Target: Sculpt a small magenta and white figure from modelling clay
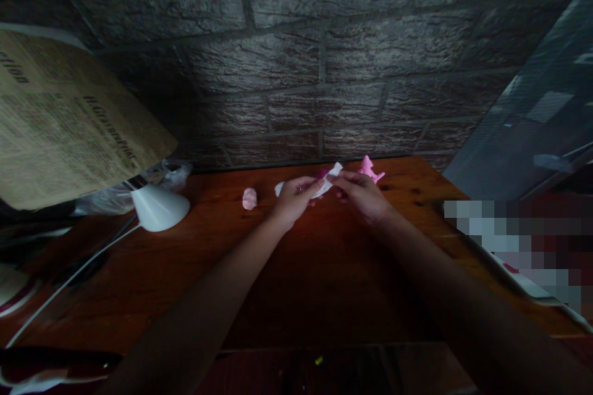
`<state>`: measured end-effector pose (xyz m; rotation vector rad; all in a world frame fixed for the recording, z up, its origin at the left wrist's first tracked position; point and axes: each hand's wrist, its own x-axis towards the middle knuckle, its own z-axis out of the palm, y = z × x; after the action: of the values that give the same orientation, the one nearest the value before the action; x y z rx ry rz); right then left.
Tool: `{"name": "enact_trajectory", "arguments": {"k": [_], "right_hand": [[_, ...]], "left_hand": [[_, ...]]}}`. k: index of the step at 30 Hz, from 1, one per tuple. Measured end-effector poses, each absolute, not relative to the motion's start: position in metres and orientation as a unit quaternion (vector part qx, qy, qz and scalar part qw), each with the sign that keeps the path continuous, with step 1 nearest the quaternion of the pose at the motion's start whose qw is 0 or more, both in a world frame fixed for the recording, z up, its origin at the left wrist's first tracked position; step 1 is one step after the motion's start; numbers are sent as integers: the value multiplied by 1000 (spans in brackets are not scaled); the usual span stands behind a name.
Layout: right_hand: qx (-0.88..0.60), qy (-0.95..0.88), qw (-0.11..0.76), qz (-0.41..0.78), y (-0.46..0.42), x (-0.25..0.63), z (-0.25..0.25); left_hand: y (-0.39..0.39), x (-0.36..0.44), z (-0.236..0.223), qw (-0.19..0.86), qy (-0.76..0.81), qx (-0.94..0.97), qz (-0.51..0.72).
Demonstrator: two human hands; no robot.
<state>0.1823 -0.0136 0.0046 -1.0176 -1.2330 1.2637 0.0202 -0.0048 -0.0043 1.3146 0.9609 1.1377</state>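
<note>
A crumpled white strip (334, 170), perhaps tissue or cloth, is stretched between my two hands above the table's far side. The closed fingers of my left hand (296, 197) grip its lower left part, and a small magenta piece (323, 173) shows just behind them. My right hand (361, 194) pinches the strip's right side. Past the left knuckles a white rounded end (278, 189) peeks out; whether it joins the strip is hidden. To the left lies a pale pink lump (249, 199). Behind my right hand stands a brighter pink pointed figure (367, 166), partly covered by the fingers.
The wooden table (324, 284) runs back to a grey brick wall (287, 62). At left, a lamp with a newsprint shade (69, 117) stands on a white base (162, 207), its cord (78, 279) trailing forward. Clear plastic (104, 197) lies behind it. A grey panel (523, 105) rises at right.
</note>
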Motion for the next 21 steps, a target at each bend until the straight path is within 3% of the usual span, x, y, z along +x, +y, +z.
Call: {"name": "enact_trajectory", "arguments": {"k": [7,21], "right_hand": [[-440,-478,557,518,-11,184,5],[-417,-535,559,477,-11,185,8]], "left_hand": [[-7,20,-2,533,408,566,477],[-8,22,-4,605,403,531,436]]}}
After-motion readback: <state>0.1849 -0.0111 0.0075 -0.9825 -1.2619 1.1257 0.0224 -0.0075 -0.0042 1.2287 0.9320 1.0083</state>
